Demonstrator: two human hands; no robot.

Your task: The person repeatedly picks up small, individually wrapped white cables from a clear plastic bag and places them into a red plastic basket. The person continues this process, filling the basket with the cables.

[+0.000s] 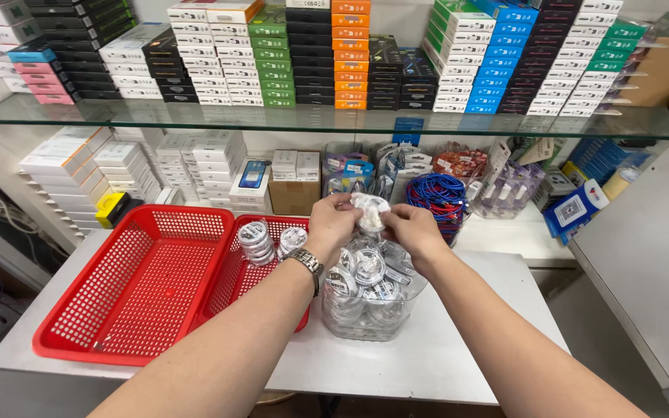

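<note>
Hands meet above a clear bag (369,298) that stands on the white desk (443,348), near its middle and closer to the far edge than the near one. The left hand (331,224) and the right hand (412,228) both pinch one small packet (369,210) holding a coiled white cable, the left fingers closed on its left side, the right fingers on its right side. The packet hangs just over the mouth of the bag, which is packed with more packets of the same kind. A metal watch (306,263) sits on the left wrist.

Left of the bag, two red baskets lie side by side on the desk. The big basket (129,298) takes the left end, reaching almost to the near left corner. The small basket (241,267) lies between it and the bag, partly hidden by the left forearm, and carries a few cable packets (261,241) in its far corner.

Beyond the desk's far edge, a lower ledge holds white boxes (129,166), a brown carton (294,195) and a bundle of blue and red cords (437,195). A glass shelf (311,120) runs above, stacked with rows of coloured boxes (350,54). A grey counter (652,255) borders the desk on the right.
</note>
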